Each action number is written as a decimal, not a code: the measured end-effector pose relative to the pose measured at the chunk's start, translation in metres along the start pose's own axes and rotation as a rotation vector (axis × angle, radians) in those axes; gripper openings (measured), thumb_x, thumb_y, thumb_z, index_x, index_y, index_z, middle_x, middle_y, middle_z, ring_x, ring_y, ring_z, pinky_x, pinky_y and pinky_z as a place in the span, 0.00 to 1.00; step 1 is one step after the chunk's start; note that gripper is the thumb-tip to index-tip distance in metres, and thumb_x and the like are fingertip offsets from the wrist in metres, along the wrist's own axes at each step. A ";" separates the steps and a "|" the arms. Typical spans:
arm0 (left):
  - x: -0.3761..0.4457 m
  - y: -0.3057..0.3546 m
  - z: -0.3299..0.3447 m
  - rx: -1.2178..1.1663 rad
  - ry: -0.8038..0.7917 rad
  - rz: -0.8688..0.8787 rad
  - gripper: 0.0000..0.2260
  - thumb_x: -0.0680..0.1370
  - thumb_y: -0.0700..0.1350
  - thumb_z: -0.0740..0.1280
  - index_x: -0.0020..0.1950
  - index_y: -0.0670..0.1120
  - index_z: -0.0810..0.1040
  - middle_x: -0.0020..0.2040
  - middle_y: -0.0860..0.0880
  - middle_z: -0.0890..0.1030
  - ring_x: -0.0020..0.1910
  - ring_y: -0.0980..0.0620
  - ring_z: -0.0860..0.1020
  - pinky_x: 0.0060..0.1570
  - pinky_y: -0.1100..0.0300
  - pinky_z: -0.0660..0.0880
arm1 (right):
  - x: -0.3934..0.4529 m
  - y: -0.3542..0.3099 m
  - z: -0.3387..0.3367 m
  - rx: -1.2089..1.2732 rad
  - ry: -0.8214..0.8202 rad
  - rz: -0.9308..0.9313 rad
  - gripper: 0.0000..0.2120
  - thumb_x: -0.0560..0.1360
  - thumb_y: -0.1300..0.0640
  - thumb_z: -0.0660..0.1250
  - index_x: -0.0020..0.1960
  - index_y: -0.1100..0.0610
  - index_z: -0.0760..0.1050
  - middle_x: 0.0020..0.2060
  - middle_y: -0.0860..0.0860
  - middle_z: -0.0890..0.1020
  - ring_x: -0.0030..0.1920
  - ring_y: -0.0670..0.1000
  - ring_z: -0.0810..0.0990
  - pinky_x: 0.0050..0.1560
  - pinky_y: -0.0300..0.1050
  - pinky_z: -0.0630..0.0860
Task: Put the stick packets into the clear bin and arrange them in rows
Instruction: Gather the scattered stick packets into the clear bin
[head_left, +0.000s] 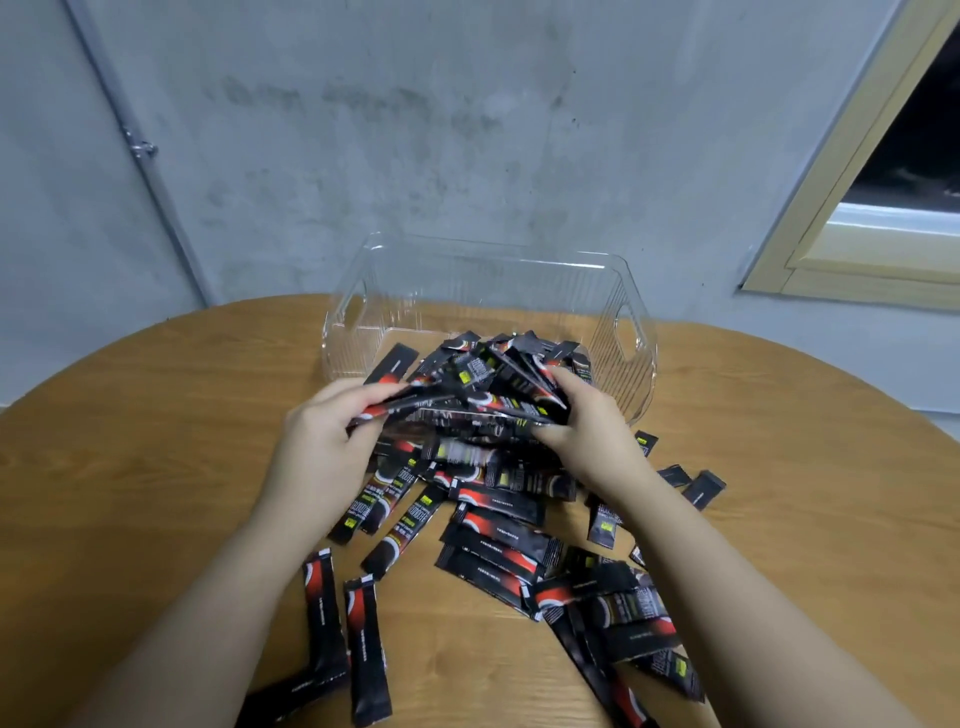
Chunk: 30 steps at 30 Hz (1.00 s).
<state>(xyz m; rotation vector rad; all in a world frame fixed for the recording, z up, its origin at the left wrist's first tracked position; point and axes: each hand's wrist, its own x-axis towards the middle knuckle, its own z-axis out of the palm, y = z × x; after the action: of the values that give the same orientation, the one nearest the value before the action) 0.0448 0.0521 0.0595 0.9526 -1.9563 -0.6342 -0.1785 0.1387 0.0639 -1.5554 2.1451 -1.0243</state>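
Hands (332, 441) (587, 421), both gripping stick packets (467, 395)

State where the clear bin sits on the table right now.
In the head view, the clear bin sits at the table's far edge, centred near the wall, just beyond both hands' bundle of stick packets.

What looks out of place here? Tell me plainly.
The stick packets lie scattered at all angles over the wooden table; those in the clear bin form no rows. Both hands hold a jumbled bundle.
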 end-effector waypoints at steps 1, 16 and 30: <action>0.010 0.005 0.002 0.003 0.005 -0.004 0.17 0.74 0.30 0.66 0.57 0.47 0.81 0.48 0.61 0.77 0.45 0.68 0.76 0.44 0.81 0.67 | 0.007 -0.001 -0.003 0.030 0.018 0.028 0.24 0.72 0.65 0.68 0.65 0.49 0.72 0.49 0.46 0.81 0.39 0.48 0.77 0.38 0.40 0.71; 0.067 0.003 0.066 0.177 -0.376 -0.100 0.27 0.79 0.45 0.64 0.76 0.55 0.57 0.76 0.52 0.58 0.74 0.52 0.57 0.73 0.54 0.55 | 0.063 0.002 -0.026 0.018 0.095 0.240 0.42 0.73 0.54 0.72 0.78 0.56 0.50 0.72 0.55 0.67 0.69 0.55 0.69 0.64 0.48 0.67; -0.078 -0.032 -0.010 0.258 -0.582 -0.205 0.27 0.72 0.59 0.68 0.67 0.70 0.60 0.72 0.65 0.53 0.76 0.57 0.51 0.74 0.48 0.52 | -0.126 0.084 -0.004 -0.143 -0.057 -0.089 0.42 0.64 0.24 0.62 0.71 0.41 0.57 0.70 0.36 0.58 0.75 0.44 0.47 0.73 0.44 0.49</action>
<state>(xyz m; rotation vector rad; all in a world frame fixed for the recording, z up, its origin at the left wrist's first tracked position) 0.0927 0.0959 0.0053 1.2377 -2.5176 -0.8613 -0.1934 0.2687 -0.0118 -1.7374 2.1694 -0.8581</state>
